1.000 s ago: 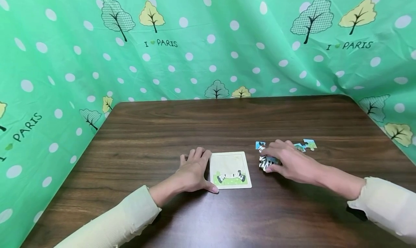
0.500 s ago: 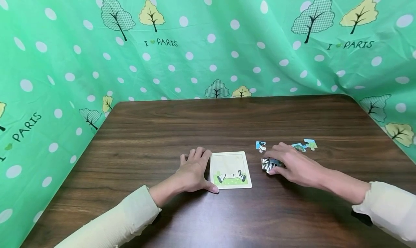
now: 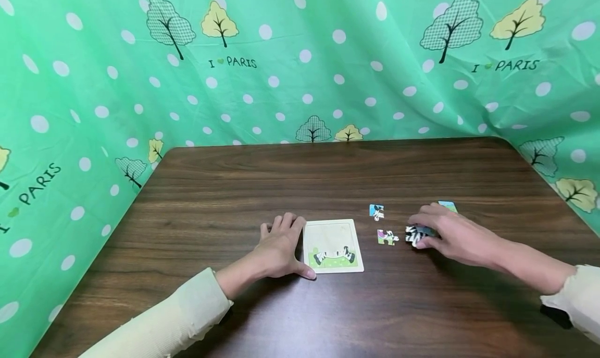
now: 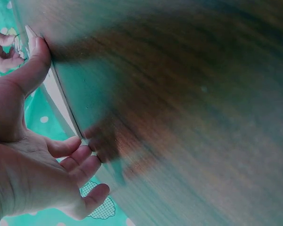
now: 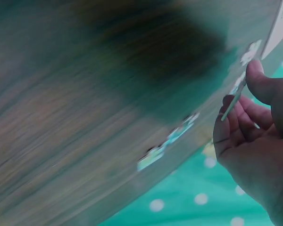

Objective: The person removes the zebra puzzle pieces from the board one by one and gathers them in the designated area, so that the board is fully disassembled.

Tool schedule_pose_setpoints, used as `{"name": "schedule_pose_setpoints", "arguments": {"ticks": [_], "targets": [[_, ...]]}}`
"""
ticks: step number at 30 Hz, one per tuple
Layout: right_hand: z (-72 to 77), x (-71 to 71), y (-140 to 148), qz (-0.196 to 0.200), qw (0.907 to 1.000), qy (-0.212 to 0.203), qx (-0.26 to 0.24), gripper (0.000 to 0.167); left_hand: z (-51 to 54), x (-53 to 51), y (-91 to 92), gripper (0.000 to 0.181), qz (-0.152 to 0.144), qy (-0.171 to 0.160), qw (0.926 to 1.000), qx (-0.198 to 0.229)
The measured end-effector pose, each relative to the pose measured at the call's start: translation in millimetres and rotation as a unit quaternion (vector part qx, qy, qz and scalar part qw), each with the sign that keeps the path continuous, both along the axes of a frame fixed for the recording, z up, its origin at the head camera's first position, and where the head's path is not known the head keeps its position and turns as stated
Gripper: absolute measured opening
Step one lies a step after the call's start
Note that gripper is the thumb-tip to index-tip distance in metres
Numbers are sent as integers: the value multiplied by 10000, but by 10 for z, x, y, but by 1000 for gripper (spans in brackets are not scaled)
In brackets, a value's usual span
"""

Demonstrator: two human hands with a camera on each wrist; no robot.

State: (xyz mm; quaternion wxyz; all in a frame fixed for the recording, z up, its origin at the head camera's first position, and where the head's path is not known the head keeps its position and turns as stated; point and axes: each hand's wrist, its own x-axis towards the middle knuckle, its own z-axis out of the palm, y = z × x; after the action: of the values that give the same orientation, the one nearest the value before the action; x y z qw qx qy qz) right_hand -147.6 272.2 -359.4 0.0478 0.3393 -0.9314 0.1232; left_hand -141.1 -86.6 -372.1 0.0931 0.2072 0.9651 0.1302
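A square light puzzle board (image 3: 330,234) lies on the table, with zebra legs on green along its near side. The left hand (image 3: 277,251) rests at the board's left edge, fingers spread, thumb at the near left corner. In the left wrist view the left hand (image 4: 42,155) touches the board's edge. The right hand (image 3: 452,233) pinches a black-and-white striped piece (image 3: 415,236) between thumb and fingers. In the right wrist view the right hand (image 5: 259,127) holds that thin piece (image 5: 231,107) tilted above the table.
A blue piece with a zebra part (image 3: 376,211) and a pink and green piece (image 3: 387,237) lie right of the board. A blue-green piece (image 3: 448,206) shows behind the right hand. A green patterned curtain (image 3: 281,61) hangs behind the brown table (image 3: 234,181).
The right hand has moved to the right with the striped piece, and the pink and green piece now shows where the hand was. The left hand and the board have not moved.
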Motion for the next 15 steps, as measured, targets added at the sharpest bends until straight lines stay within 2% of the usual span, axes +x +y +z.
{"name": "schedule_pose_setpoints", "arguments": {"ticks": [8, 15], "targets": [[-103, -30, 315, 42, 9997, 30, 249, 38, -6, 3, -6, 97, -4, 1, 10000, 20], [-99, -47, 269, 385, 9971, 558, 349, 38, 1, 5, 3, 98, -21, 6, 10000, 0]]}}
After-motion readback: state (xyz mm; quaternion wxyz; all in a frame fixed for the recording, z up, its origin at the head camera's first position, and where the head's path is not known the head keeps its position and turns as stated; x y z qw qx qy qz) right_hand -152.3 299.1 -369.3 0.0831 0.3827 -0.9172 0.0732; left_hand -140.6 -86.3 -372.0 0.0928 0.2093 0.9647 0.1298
